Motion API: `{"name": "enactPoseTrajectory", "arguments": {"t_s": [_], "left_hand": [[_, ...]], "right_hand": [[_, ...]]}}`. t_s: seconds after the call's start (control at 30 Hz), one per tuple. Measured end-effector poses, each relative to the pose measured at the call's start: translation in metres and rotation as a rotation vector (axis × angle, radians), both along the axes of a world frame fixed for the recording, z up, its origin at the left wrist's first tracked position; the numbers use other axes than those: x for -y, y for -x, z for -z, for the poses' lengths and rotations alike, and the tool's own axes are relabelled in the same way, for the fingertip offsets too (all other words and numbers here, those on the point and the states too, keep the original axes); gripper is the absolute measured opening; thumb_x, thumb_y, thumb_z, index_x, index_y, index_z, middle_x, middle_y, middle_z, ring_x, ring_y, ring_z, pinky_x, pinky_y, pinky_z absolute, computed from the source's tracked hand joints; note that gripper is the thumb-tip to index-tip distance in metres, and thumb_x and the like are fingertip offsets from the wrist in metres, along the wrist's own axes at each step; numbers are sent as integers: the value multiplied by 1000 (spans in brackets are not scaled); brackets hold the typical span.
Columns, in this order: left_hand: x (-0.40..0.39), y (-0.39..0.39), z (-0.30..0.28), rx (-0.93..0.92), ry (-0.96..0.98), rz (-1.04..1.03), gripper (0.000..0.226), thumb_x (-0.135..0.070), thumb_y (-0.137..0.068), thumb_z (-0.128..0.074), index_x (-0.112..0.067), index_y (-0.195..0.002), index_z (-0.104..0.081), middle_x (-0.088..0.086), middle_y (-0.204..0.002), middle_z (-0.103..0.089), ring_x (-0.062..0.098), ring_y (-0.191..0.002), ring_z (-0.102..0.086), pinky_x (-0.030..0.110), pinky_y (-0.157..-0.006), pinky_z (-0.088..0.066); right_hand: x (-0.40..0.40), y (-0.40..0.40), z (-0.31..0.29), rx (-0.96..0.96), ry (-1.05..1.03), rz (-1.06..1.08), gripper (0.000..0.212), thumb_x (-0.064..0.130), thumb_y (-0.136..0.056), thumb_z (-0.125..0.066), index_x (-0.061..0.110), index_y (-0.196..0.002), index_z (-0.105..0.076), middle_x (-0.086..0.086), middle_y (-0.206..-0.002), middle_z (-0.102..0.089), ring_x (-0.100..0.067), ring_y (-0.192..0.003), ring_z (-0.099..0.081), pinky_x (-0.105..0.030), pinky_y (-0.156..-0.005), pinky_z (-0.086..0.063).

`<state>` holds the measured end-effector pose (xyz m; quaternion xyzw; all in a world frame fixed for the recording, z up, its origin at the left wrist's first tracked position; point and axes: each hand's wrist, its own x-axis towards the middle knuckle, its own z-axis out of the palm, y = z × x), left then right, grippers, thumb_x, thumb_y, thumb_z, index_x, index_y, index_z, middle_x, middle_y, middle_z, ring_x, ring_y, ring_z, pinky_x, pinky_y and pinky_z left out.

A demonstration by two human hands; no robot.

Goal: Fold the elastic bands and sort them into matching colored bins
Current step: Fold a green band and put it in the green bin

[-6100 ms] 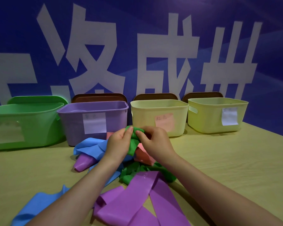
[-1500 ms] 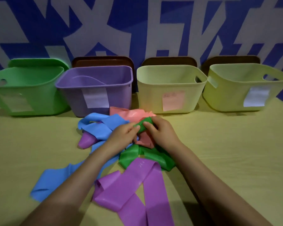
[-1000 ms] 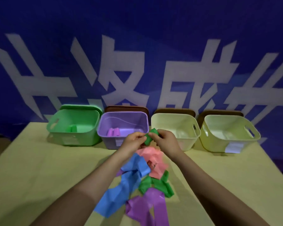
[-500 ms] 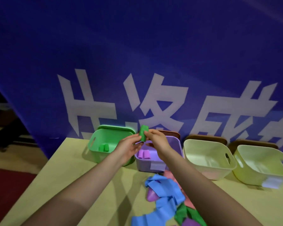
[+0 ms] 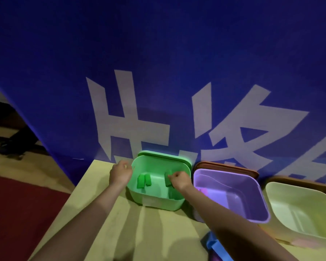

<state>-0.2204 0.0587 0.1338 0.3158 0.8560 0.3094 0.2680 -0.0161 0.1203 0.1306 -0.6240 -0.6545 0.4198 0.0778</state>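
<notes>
- Green plastic forms the far-left bin [image 5: 158, 201], which stands on the table [image 5: 94, 213] against the blue backdrop [image 5: 158, 53] with white characters.
- Contents of the green bin: two folded green bands [image 5: 144, 180] lie side by side on the left part of its floor; a third folded green band [image 5: 167, 179] is at the right part, inside the bin opening.
- Right hand [image 5: 179, 180]: positioned over the right side of the green bin, fingers curled, pinching the third folded green band. Whether this band touches the bin floor cannot be determined.
- Left hand [image 5: 120, 173]: located just beside the left outer wall of the green bin, fingers loosely curled, holding nothing. Contact with the bin rim cannot be confirmed.
- A green lid [image 5: 164, 155] stands behind the green bin, against the backdrop.
- Purple bin [image 5: 233, 215]: immediately right of the green bin. A small pink-purple item [image 5: 202, 191] shows on its floor near the left wall, partly hidden by the right forearm; its form cannot be resolved.
- A brown lid [image 5: 226, 166] stands behind the purple bin.
- Pale yellow bin [image 5: 299, 236]: right of the purple bin, cut off by the frame edge; no contents are discernible in the visible portion.
- A blue band [image 5: 214, 245] lies loose on the table at the near edge, beneath the right forearm.
</notes>
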Motion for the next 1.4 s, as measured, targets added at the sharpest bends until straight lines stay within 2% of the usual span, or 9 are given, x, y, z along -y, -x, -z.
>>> {"name": "enactPoseTrajectory", "arguments": {"t_s": [0.07,0.17,0.3,0.47,0.57,0.8,1.13,1.27,1.4], "left_hand": [[-13,10,20,18,36,36,37,-25,-98,-43,-9,-130,-54,19,-129,-57,37,-117,-53,38,-94,-42],[-30,13,47,95,68,122,41,-29,-103,-32,-6,-129,-53,21,-131,-56,35,-118,-52,36,-94,-40],[-38,12,68,191,-25,78,34,-25,-103,-32,-7,-109,-60,18,-112,-64,32,-106,-58,34,-86,-42],[-38,13,73,258,-148,49,28,-23,-103,-35,-14,-98,-62,7,-95,-66,25,-93,-60,28,-75,-40],[-37,12,73,244,-165,50,27,-22,-103,-36,-16,-92,-60,0,-87,-63,19,-85,-57,26,-71,-36],[-37,12,79,211,-183,52,28,-22,-102,-36,-15,-89,-59,0,-82,-62,19,-81,-57,27,-68,-37],[-38,13,84,203,-193,52,31,-23,-102,-36,-11,-94,-63,7,-87,-66,24,-85,-61,35,-78,-46],[-37,14,85,206,-207,52,30,-24,-102,-36,-12,-96,-63,6,-89,-67,22,-86,-61,35,-81,-46],[-37,12,83,198,-198,46,30,-23,-102,-36,-12,-95,-63,6,-89,-67,22,-86,-60,33,-78,-45]], "right_hand": [[-15,21,22,29,86,2,41,27,-97,-53,12,-59,-48,-2,-60,-47,-19,-60,-46,-26,-54,-36],[-30,45,52,76,142,-11,36,29,-98,-51,9,-68,-55,-7,-71,-55,-22,-70,-53,-26,-65,-42],[-46,67,84,111,157,4,35,30,-98,-49,0,-97,-68,-15,-93,-66,-29,-86,-61,-30,-78,-48],[-56,79,111,124,155,23,32,25,-96,-52,12,-66,-54,-14,-83,-59,-27,-78,-55,-30,-74,-46],[-56,82,117,106,136,21,17,21,-93,-55,7,-90,-66,-15,-93,-64,-33,-91,-62,-35,-83,-50],[-56,78,127,44,151,83,31,20,-90,-58,20,-61,-46,-4,-74,-53,-23,-73,-49,-27,-71,-41],[-56,78,134,-58,156,100,9,22,-86,-67,19,-95,-66,-3,-90,-60,-19,-85,-54,-26,-80,-42],[-58,81,131,26,154,134,17,28,-83,-71,19,-75,-60,-5,-84,-61,-25,-88,-60,-31,-82,-48],[-56,78,126,104,102,122,21,32,-88,-67,15,-77,-60,-10,-84,-65,-26,-82,-59,-27,-74,-43]]}}
